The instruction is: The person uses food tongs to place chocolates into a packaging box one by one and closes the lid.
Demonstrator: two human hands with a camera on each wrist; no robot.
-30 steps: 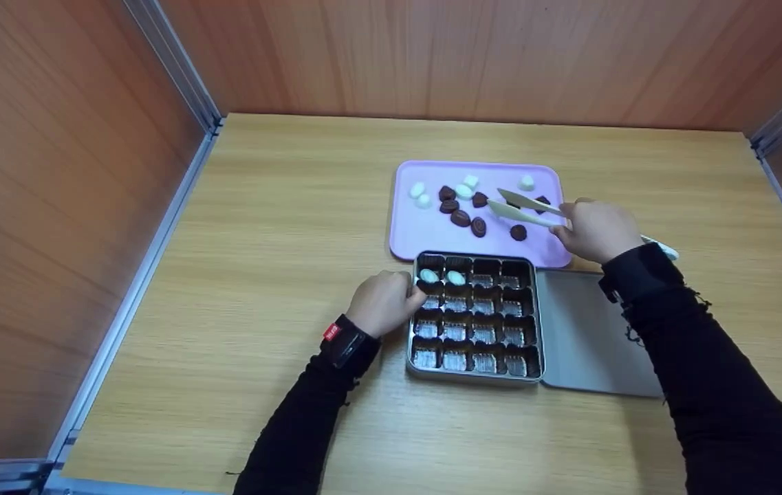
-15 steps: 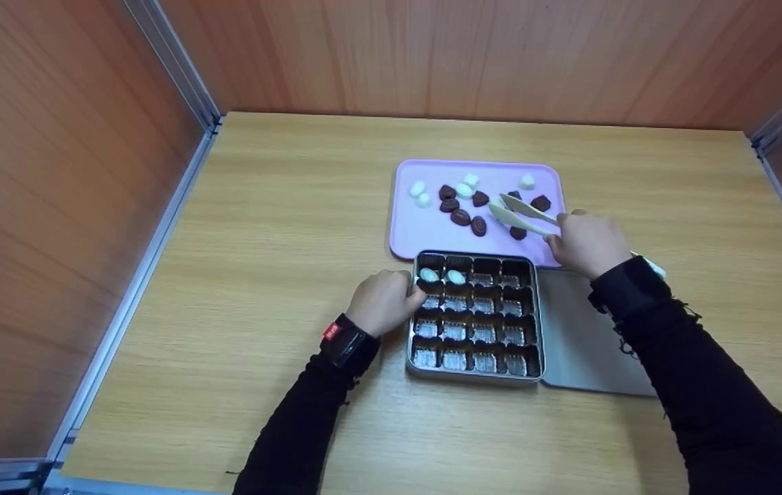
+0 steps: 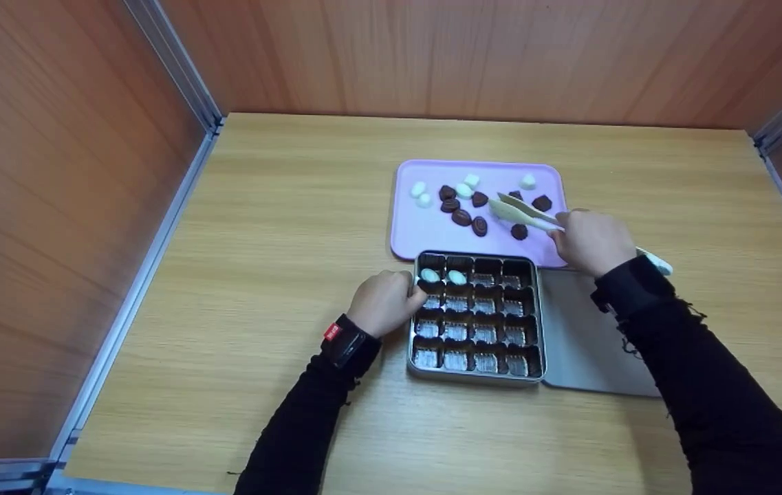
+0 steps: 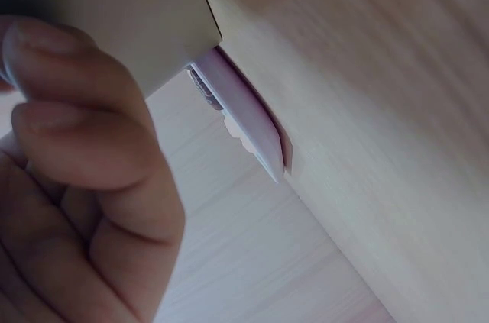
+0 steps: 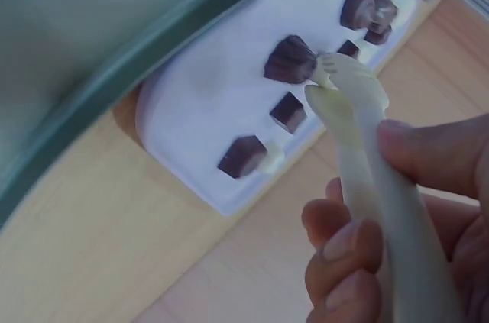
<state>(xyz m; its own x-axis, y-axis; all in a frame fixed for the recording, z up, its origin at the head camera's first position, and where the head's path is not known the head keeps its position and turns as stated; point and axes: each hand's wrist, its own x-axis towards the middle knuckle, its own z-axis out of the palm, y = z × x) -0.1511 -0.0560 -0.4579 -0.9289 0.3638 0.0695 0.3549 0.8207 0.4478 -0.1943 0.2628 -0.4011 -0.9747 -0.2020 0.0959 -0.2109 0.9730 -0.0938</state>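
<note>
My right hand (image 3: 593, 240) grips pale tongs (image 3: 516, 214) over the right half of a pink tray (image 3: 418, 237). Their tips nearly meet among dark chocolates (image 3: 519, 232). In the right wrist view a small pale piece (image 5: 321, 72) shows right at the tips, partly hidden, beside a ridged dark chocolate (image 5: 290, 60); I cannot tell whether the tongs pinch it. My left hand (image 3: 382, 302) holds the upper left side of a divided metal tin (image 3: 476, 377), thumb at its rim. Two pale oval chocolates (image 3: 457, 278) sit in the back row's two left compartments.
Behind the tin lies the tray, with several dark chocolates and pale ones (image 3: 418, 188) on its left half. A flat grey lid (image 3: 587, 344) rests against the tin's right side, partly under the right forearm. Wooden panels (image 3: 466, 62) wall the table at the back and sides.
The tongs' tips have drawn closer together, and the right hand has shifted slightly left and nearer the tin. My left hand stays at the tin's side.
</note>
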